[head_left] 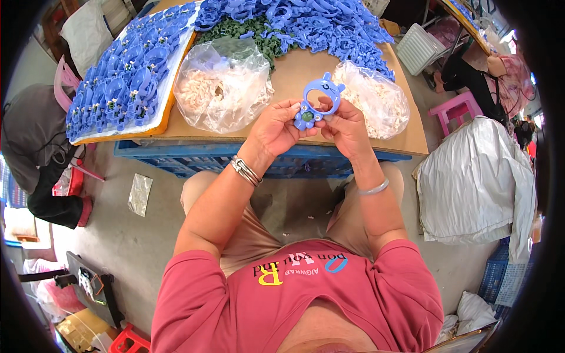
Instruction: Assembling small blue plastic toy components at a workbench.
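Over the front edge of the cardboard-topped table [294,73], both my hands hold one blue plastic bear-shaped toy piece [311,109]. It has a round open ring with small ears above, and a small body with a dark green part set in it. My left hand [275,126] grips the lower body, thumb and fingers closed on it. On the other side, my right hand [347,126] pinches the piece near the bottom of the ring. Clear bags of small pale pieces lie on either side, one left [220,94] and one right [379,106].
A large heap of blue plastic parts [318,26] covers the table's back, with dark green parts [244,28] before it. Leftward, an orange-edged tray [126,134] bears rows of blue pieces. Blue crates [194,157] stand beneath. A silvery-white sack [471,182] stands right; other people sit nearby.
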Demonstrator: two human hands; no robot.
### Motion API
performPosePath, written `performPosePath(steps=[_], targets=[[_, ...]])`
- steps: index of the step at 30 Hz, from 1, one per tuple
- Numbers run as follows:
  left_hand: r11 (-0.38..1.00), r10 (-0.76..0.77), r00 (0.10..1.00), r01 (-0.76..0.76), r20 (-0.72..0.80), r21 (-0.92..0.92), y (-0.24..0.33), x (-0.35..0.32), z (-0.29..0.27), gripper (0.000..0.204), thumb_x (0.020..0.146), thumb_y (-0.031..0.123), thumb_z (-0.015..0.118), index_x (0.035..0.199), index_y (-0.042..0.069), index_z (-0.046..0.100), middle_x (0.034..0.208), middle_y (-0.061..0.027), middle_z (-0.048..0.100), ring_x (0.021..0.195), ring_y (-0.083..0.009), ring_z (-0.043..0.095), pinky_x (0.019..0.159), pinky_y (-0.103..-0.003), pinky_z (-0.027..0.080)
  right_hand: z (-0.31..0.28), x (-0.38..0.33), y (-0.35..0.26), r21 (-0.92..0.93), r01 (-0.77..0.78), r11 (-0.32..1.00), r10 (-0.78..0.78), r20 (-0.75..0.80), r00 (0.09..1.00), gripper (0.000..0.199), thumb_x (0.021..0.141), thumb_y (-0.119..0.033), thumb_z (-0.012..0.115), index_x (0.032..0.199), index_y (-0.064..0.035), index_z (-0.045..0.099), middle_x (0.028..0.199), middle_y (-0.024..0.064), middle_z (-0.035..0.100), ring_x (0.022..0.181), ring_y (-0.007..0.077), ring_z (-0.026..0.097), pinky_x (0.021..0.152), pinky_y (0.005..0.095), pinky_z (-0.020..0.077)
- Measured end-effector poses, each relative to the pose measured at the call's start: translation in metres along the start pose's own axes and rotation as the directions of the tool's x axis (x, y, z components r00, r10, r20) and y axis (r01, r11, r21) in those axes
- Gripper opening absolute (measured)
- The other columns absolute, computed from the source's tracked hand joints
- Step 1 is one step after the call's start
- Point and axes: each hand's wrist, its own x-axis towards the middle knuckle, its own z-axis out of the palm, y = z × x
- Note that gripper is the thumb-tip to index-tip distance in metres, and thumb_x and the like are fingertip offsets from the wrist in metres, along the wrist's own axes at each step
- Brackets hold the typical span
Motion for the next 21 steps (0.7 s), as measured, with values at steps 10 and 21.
performPosePath(steps=[10, 21], targets=[[0.999, 0.031, 0.996, -0.027, -0.089, 0.040, -0.004, -0.001, 0.013, 0.018, 0.087, 0.010, 0.046, 0.097, -0.004, 0.053, 0.089, -0.0137, 0.059, 0.074, -0.0232, 0.060, 0.064, -0.038, 0.053, 0.005, 0.002, 0.008, -0.063, 0.098, 0.993, -0.100, -0.024, 0.995, 0.031, 0.073, -0.001, 0.063, 0.103, -0.0026, 0.055, 0.085, 0.0024, 0.059, 0.070, 0.0073, 0.054, 0.055, 0.0184, 0.0416], [0.997, 0.020, 0.998, -0.025, -0.065, -0.079, -0.005, 0.001, 0.001, 0.018, 0.088, 0.010, 0.045, 0.096, -0.003, 0.053, 0.085, -0.0149, 0.060, 0.072, -0.0253, 0.060, 0.060, -0.035, 0.051, 0.000, 0.003, 0.009, 0.101, 0.073, 0.992, -0.079, 0.066, 0.995, 0.019, 0.078, -0.002, 0.059, 0.097, -0.0023, 0.058, 0.082, 0.0033, 0.058, 0.066, 0.0070, 0.053, 0.050, 0.0183, 0.0356]])
